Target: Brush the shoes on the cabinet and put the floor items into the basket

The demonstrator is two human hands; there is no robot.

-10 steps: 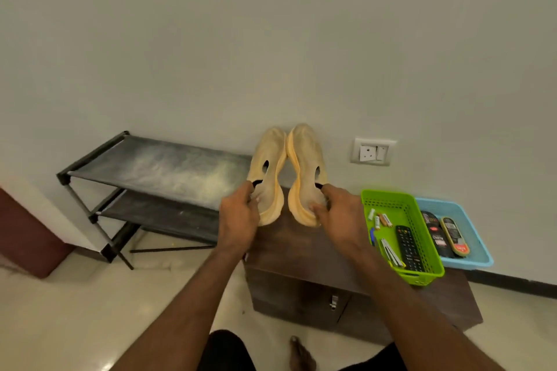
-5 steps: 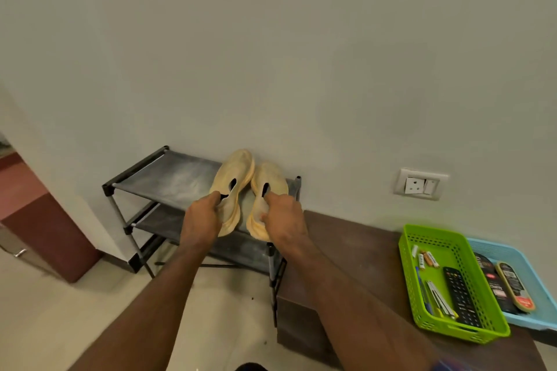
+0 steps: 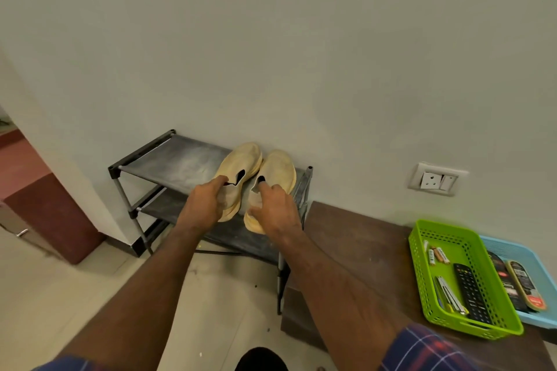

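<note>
Biggest thing in view is the dark two-tier metal shoe rack with fabric shelves (image 3: 180, 159) against the wall on the left, right beside the brown wooden cabinet (image 3: 355, 238), which carries a lime-green perforated plastic basket (image 3: 422, 268) and a light-blue plastic tray (image 3: 539, 262) on its right end. The two pale yellow slip-on shoes sit side by side over the rack's top shelf, toes pointing far toward the wall, heels near. The left hand (image 3: 205, 205) is curled round the heel collar of the left shoe (image 3: 241, 159), and the right hand (image 3: 275, 208) pinches the collar of the right shoe (image 3: 278, 169). Each shoe runs straight away from its hand, so I'd guess they just get let go here.
</note>
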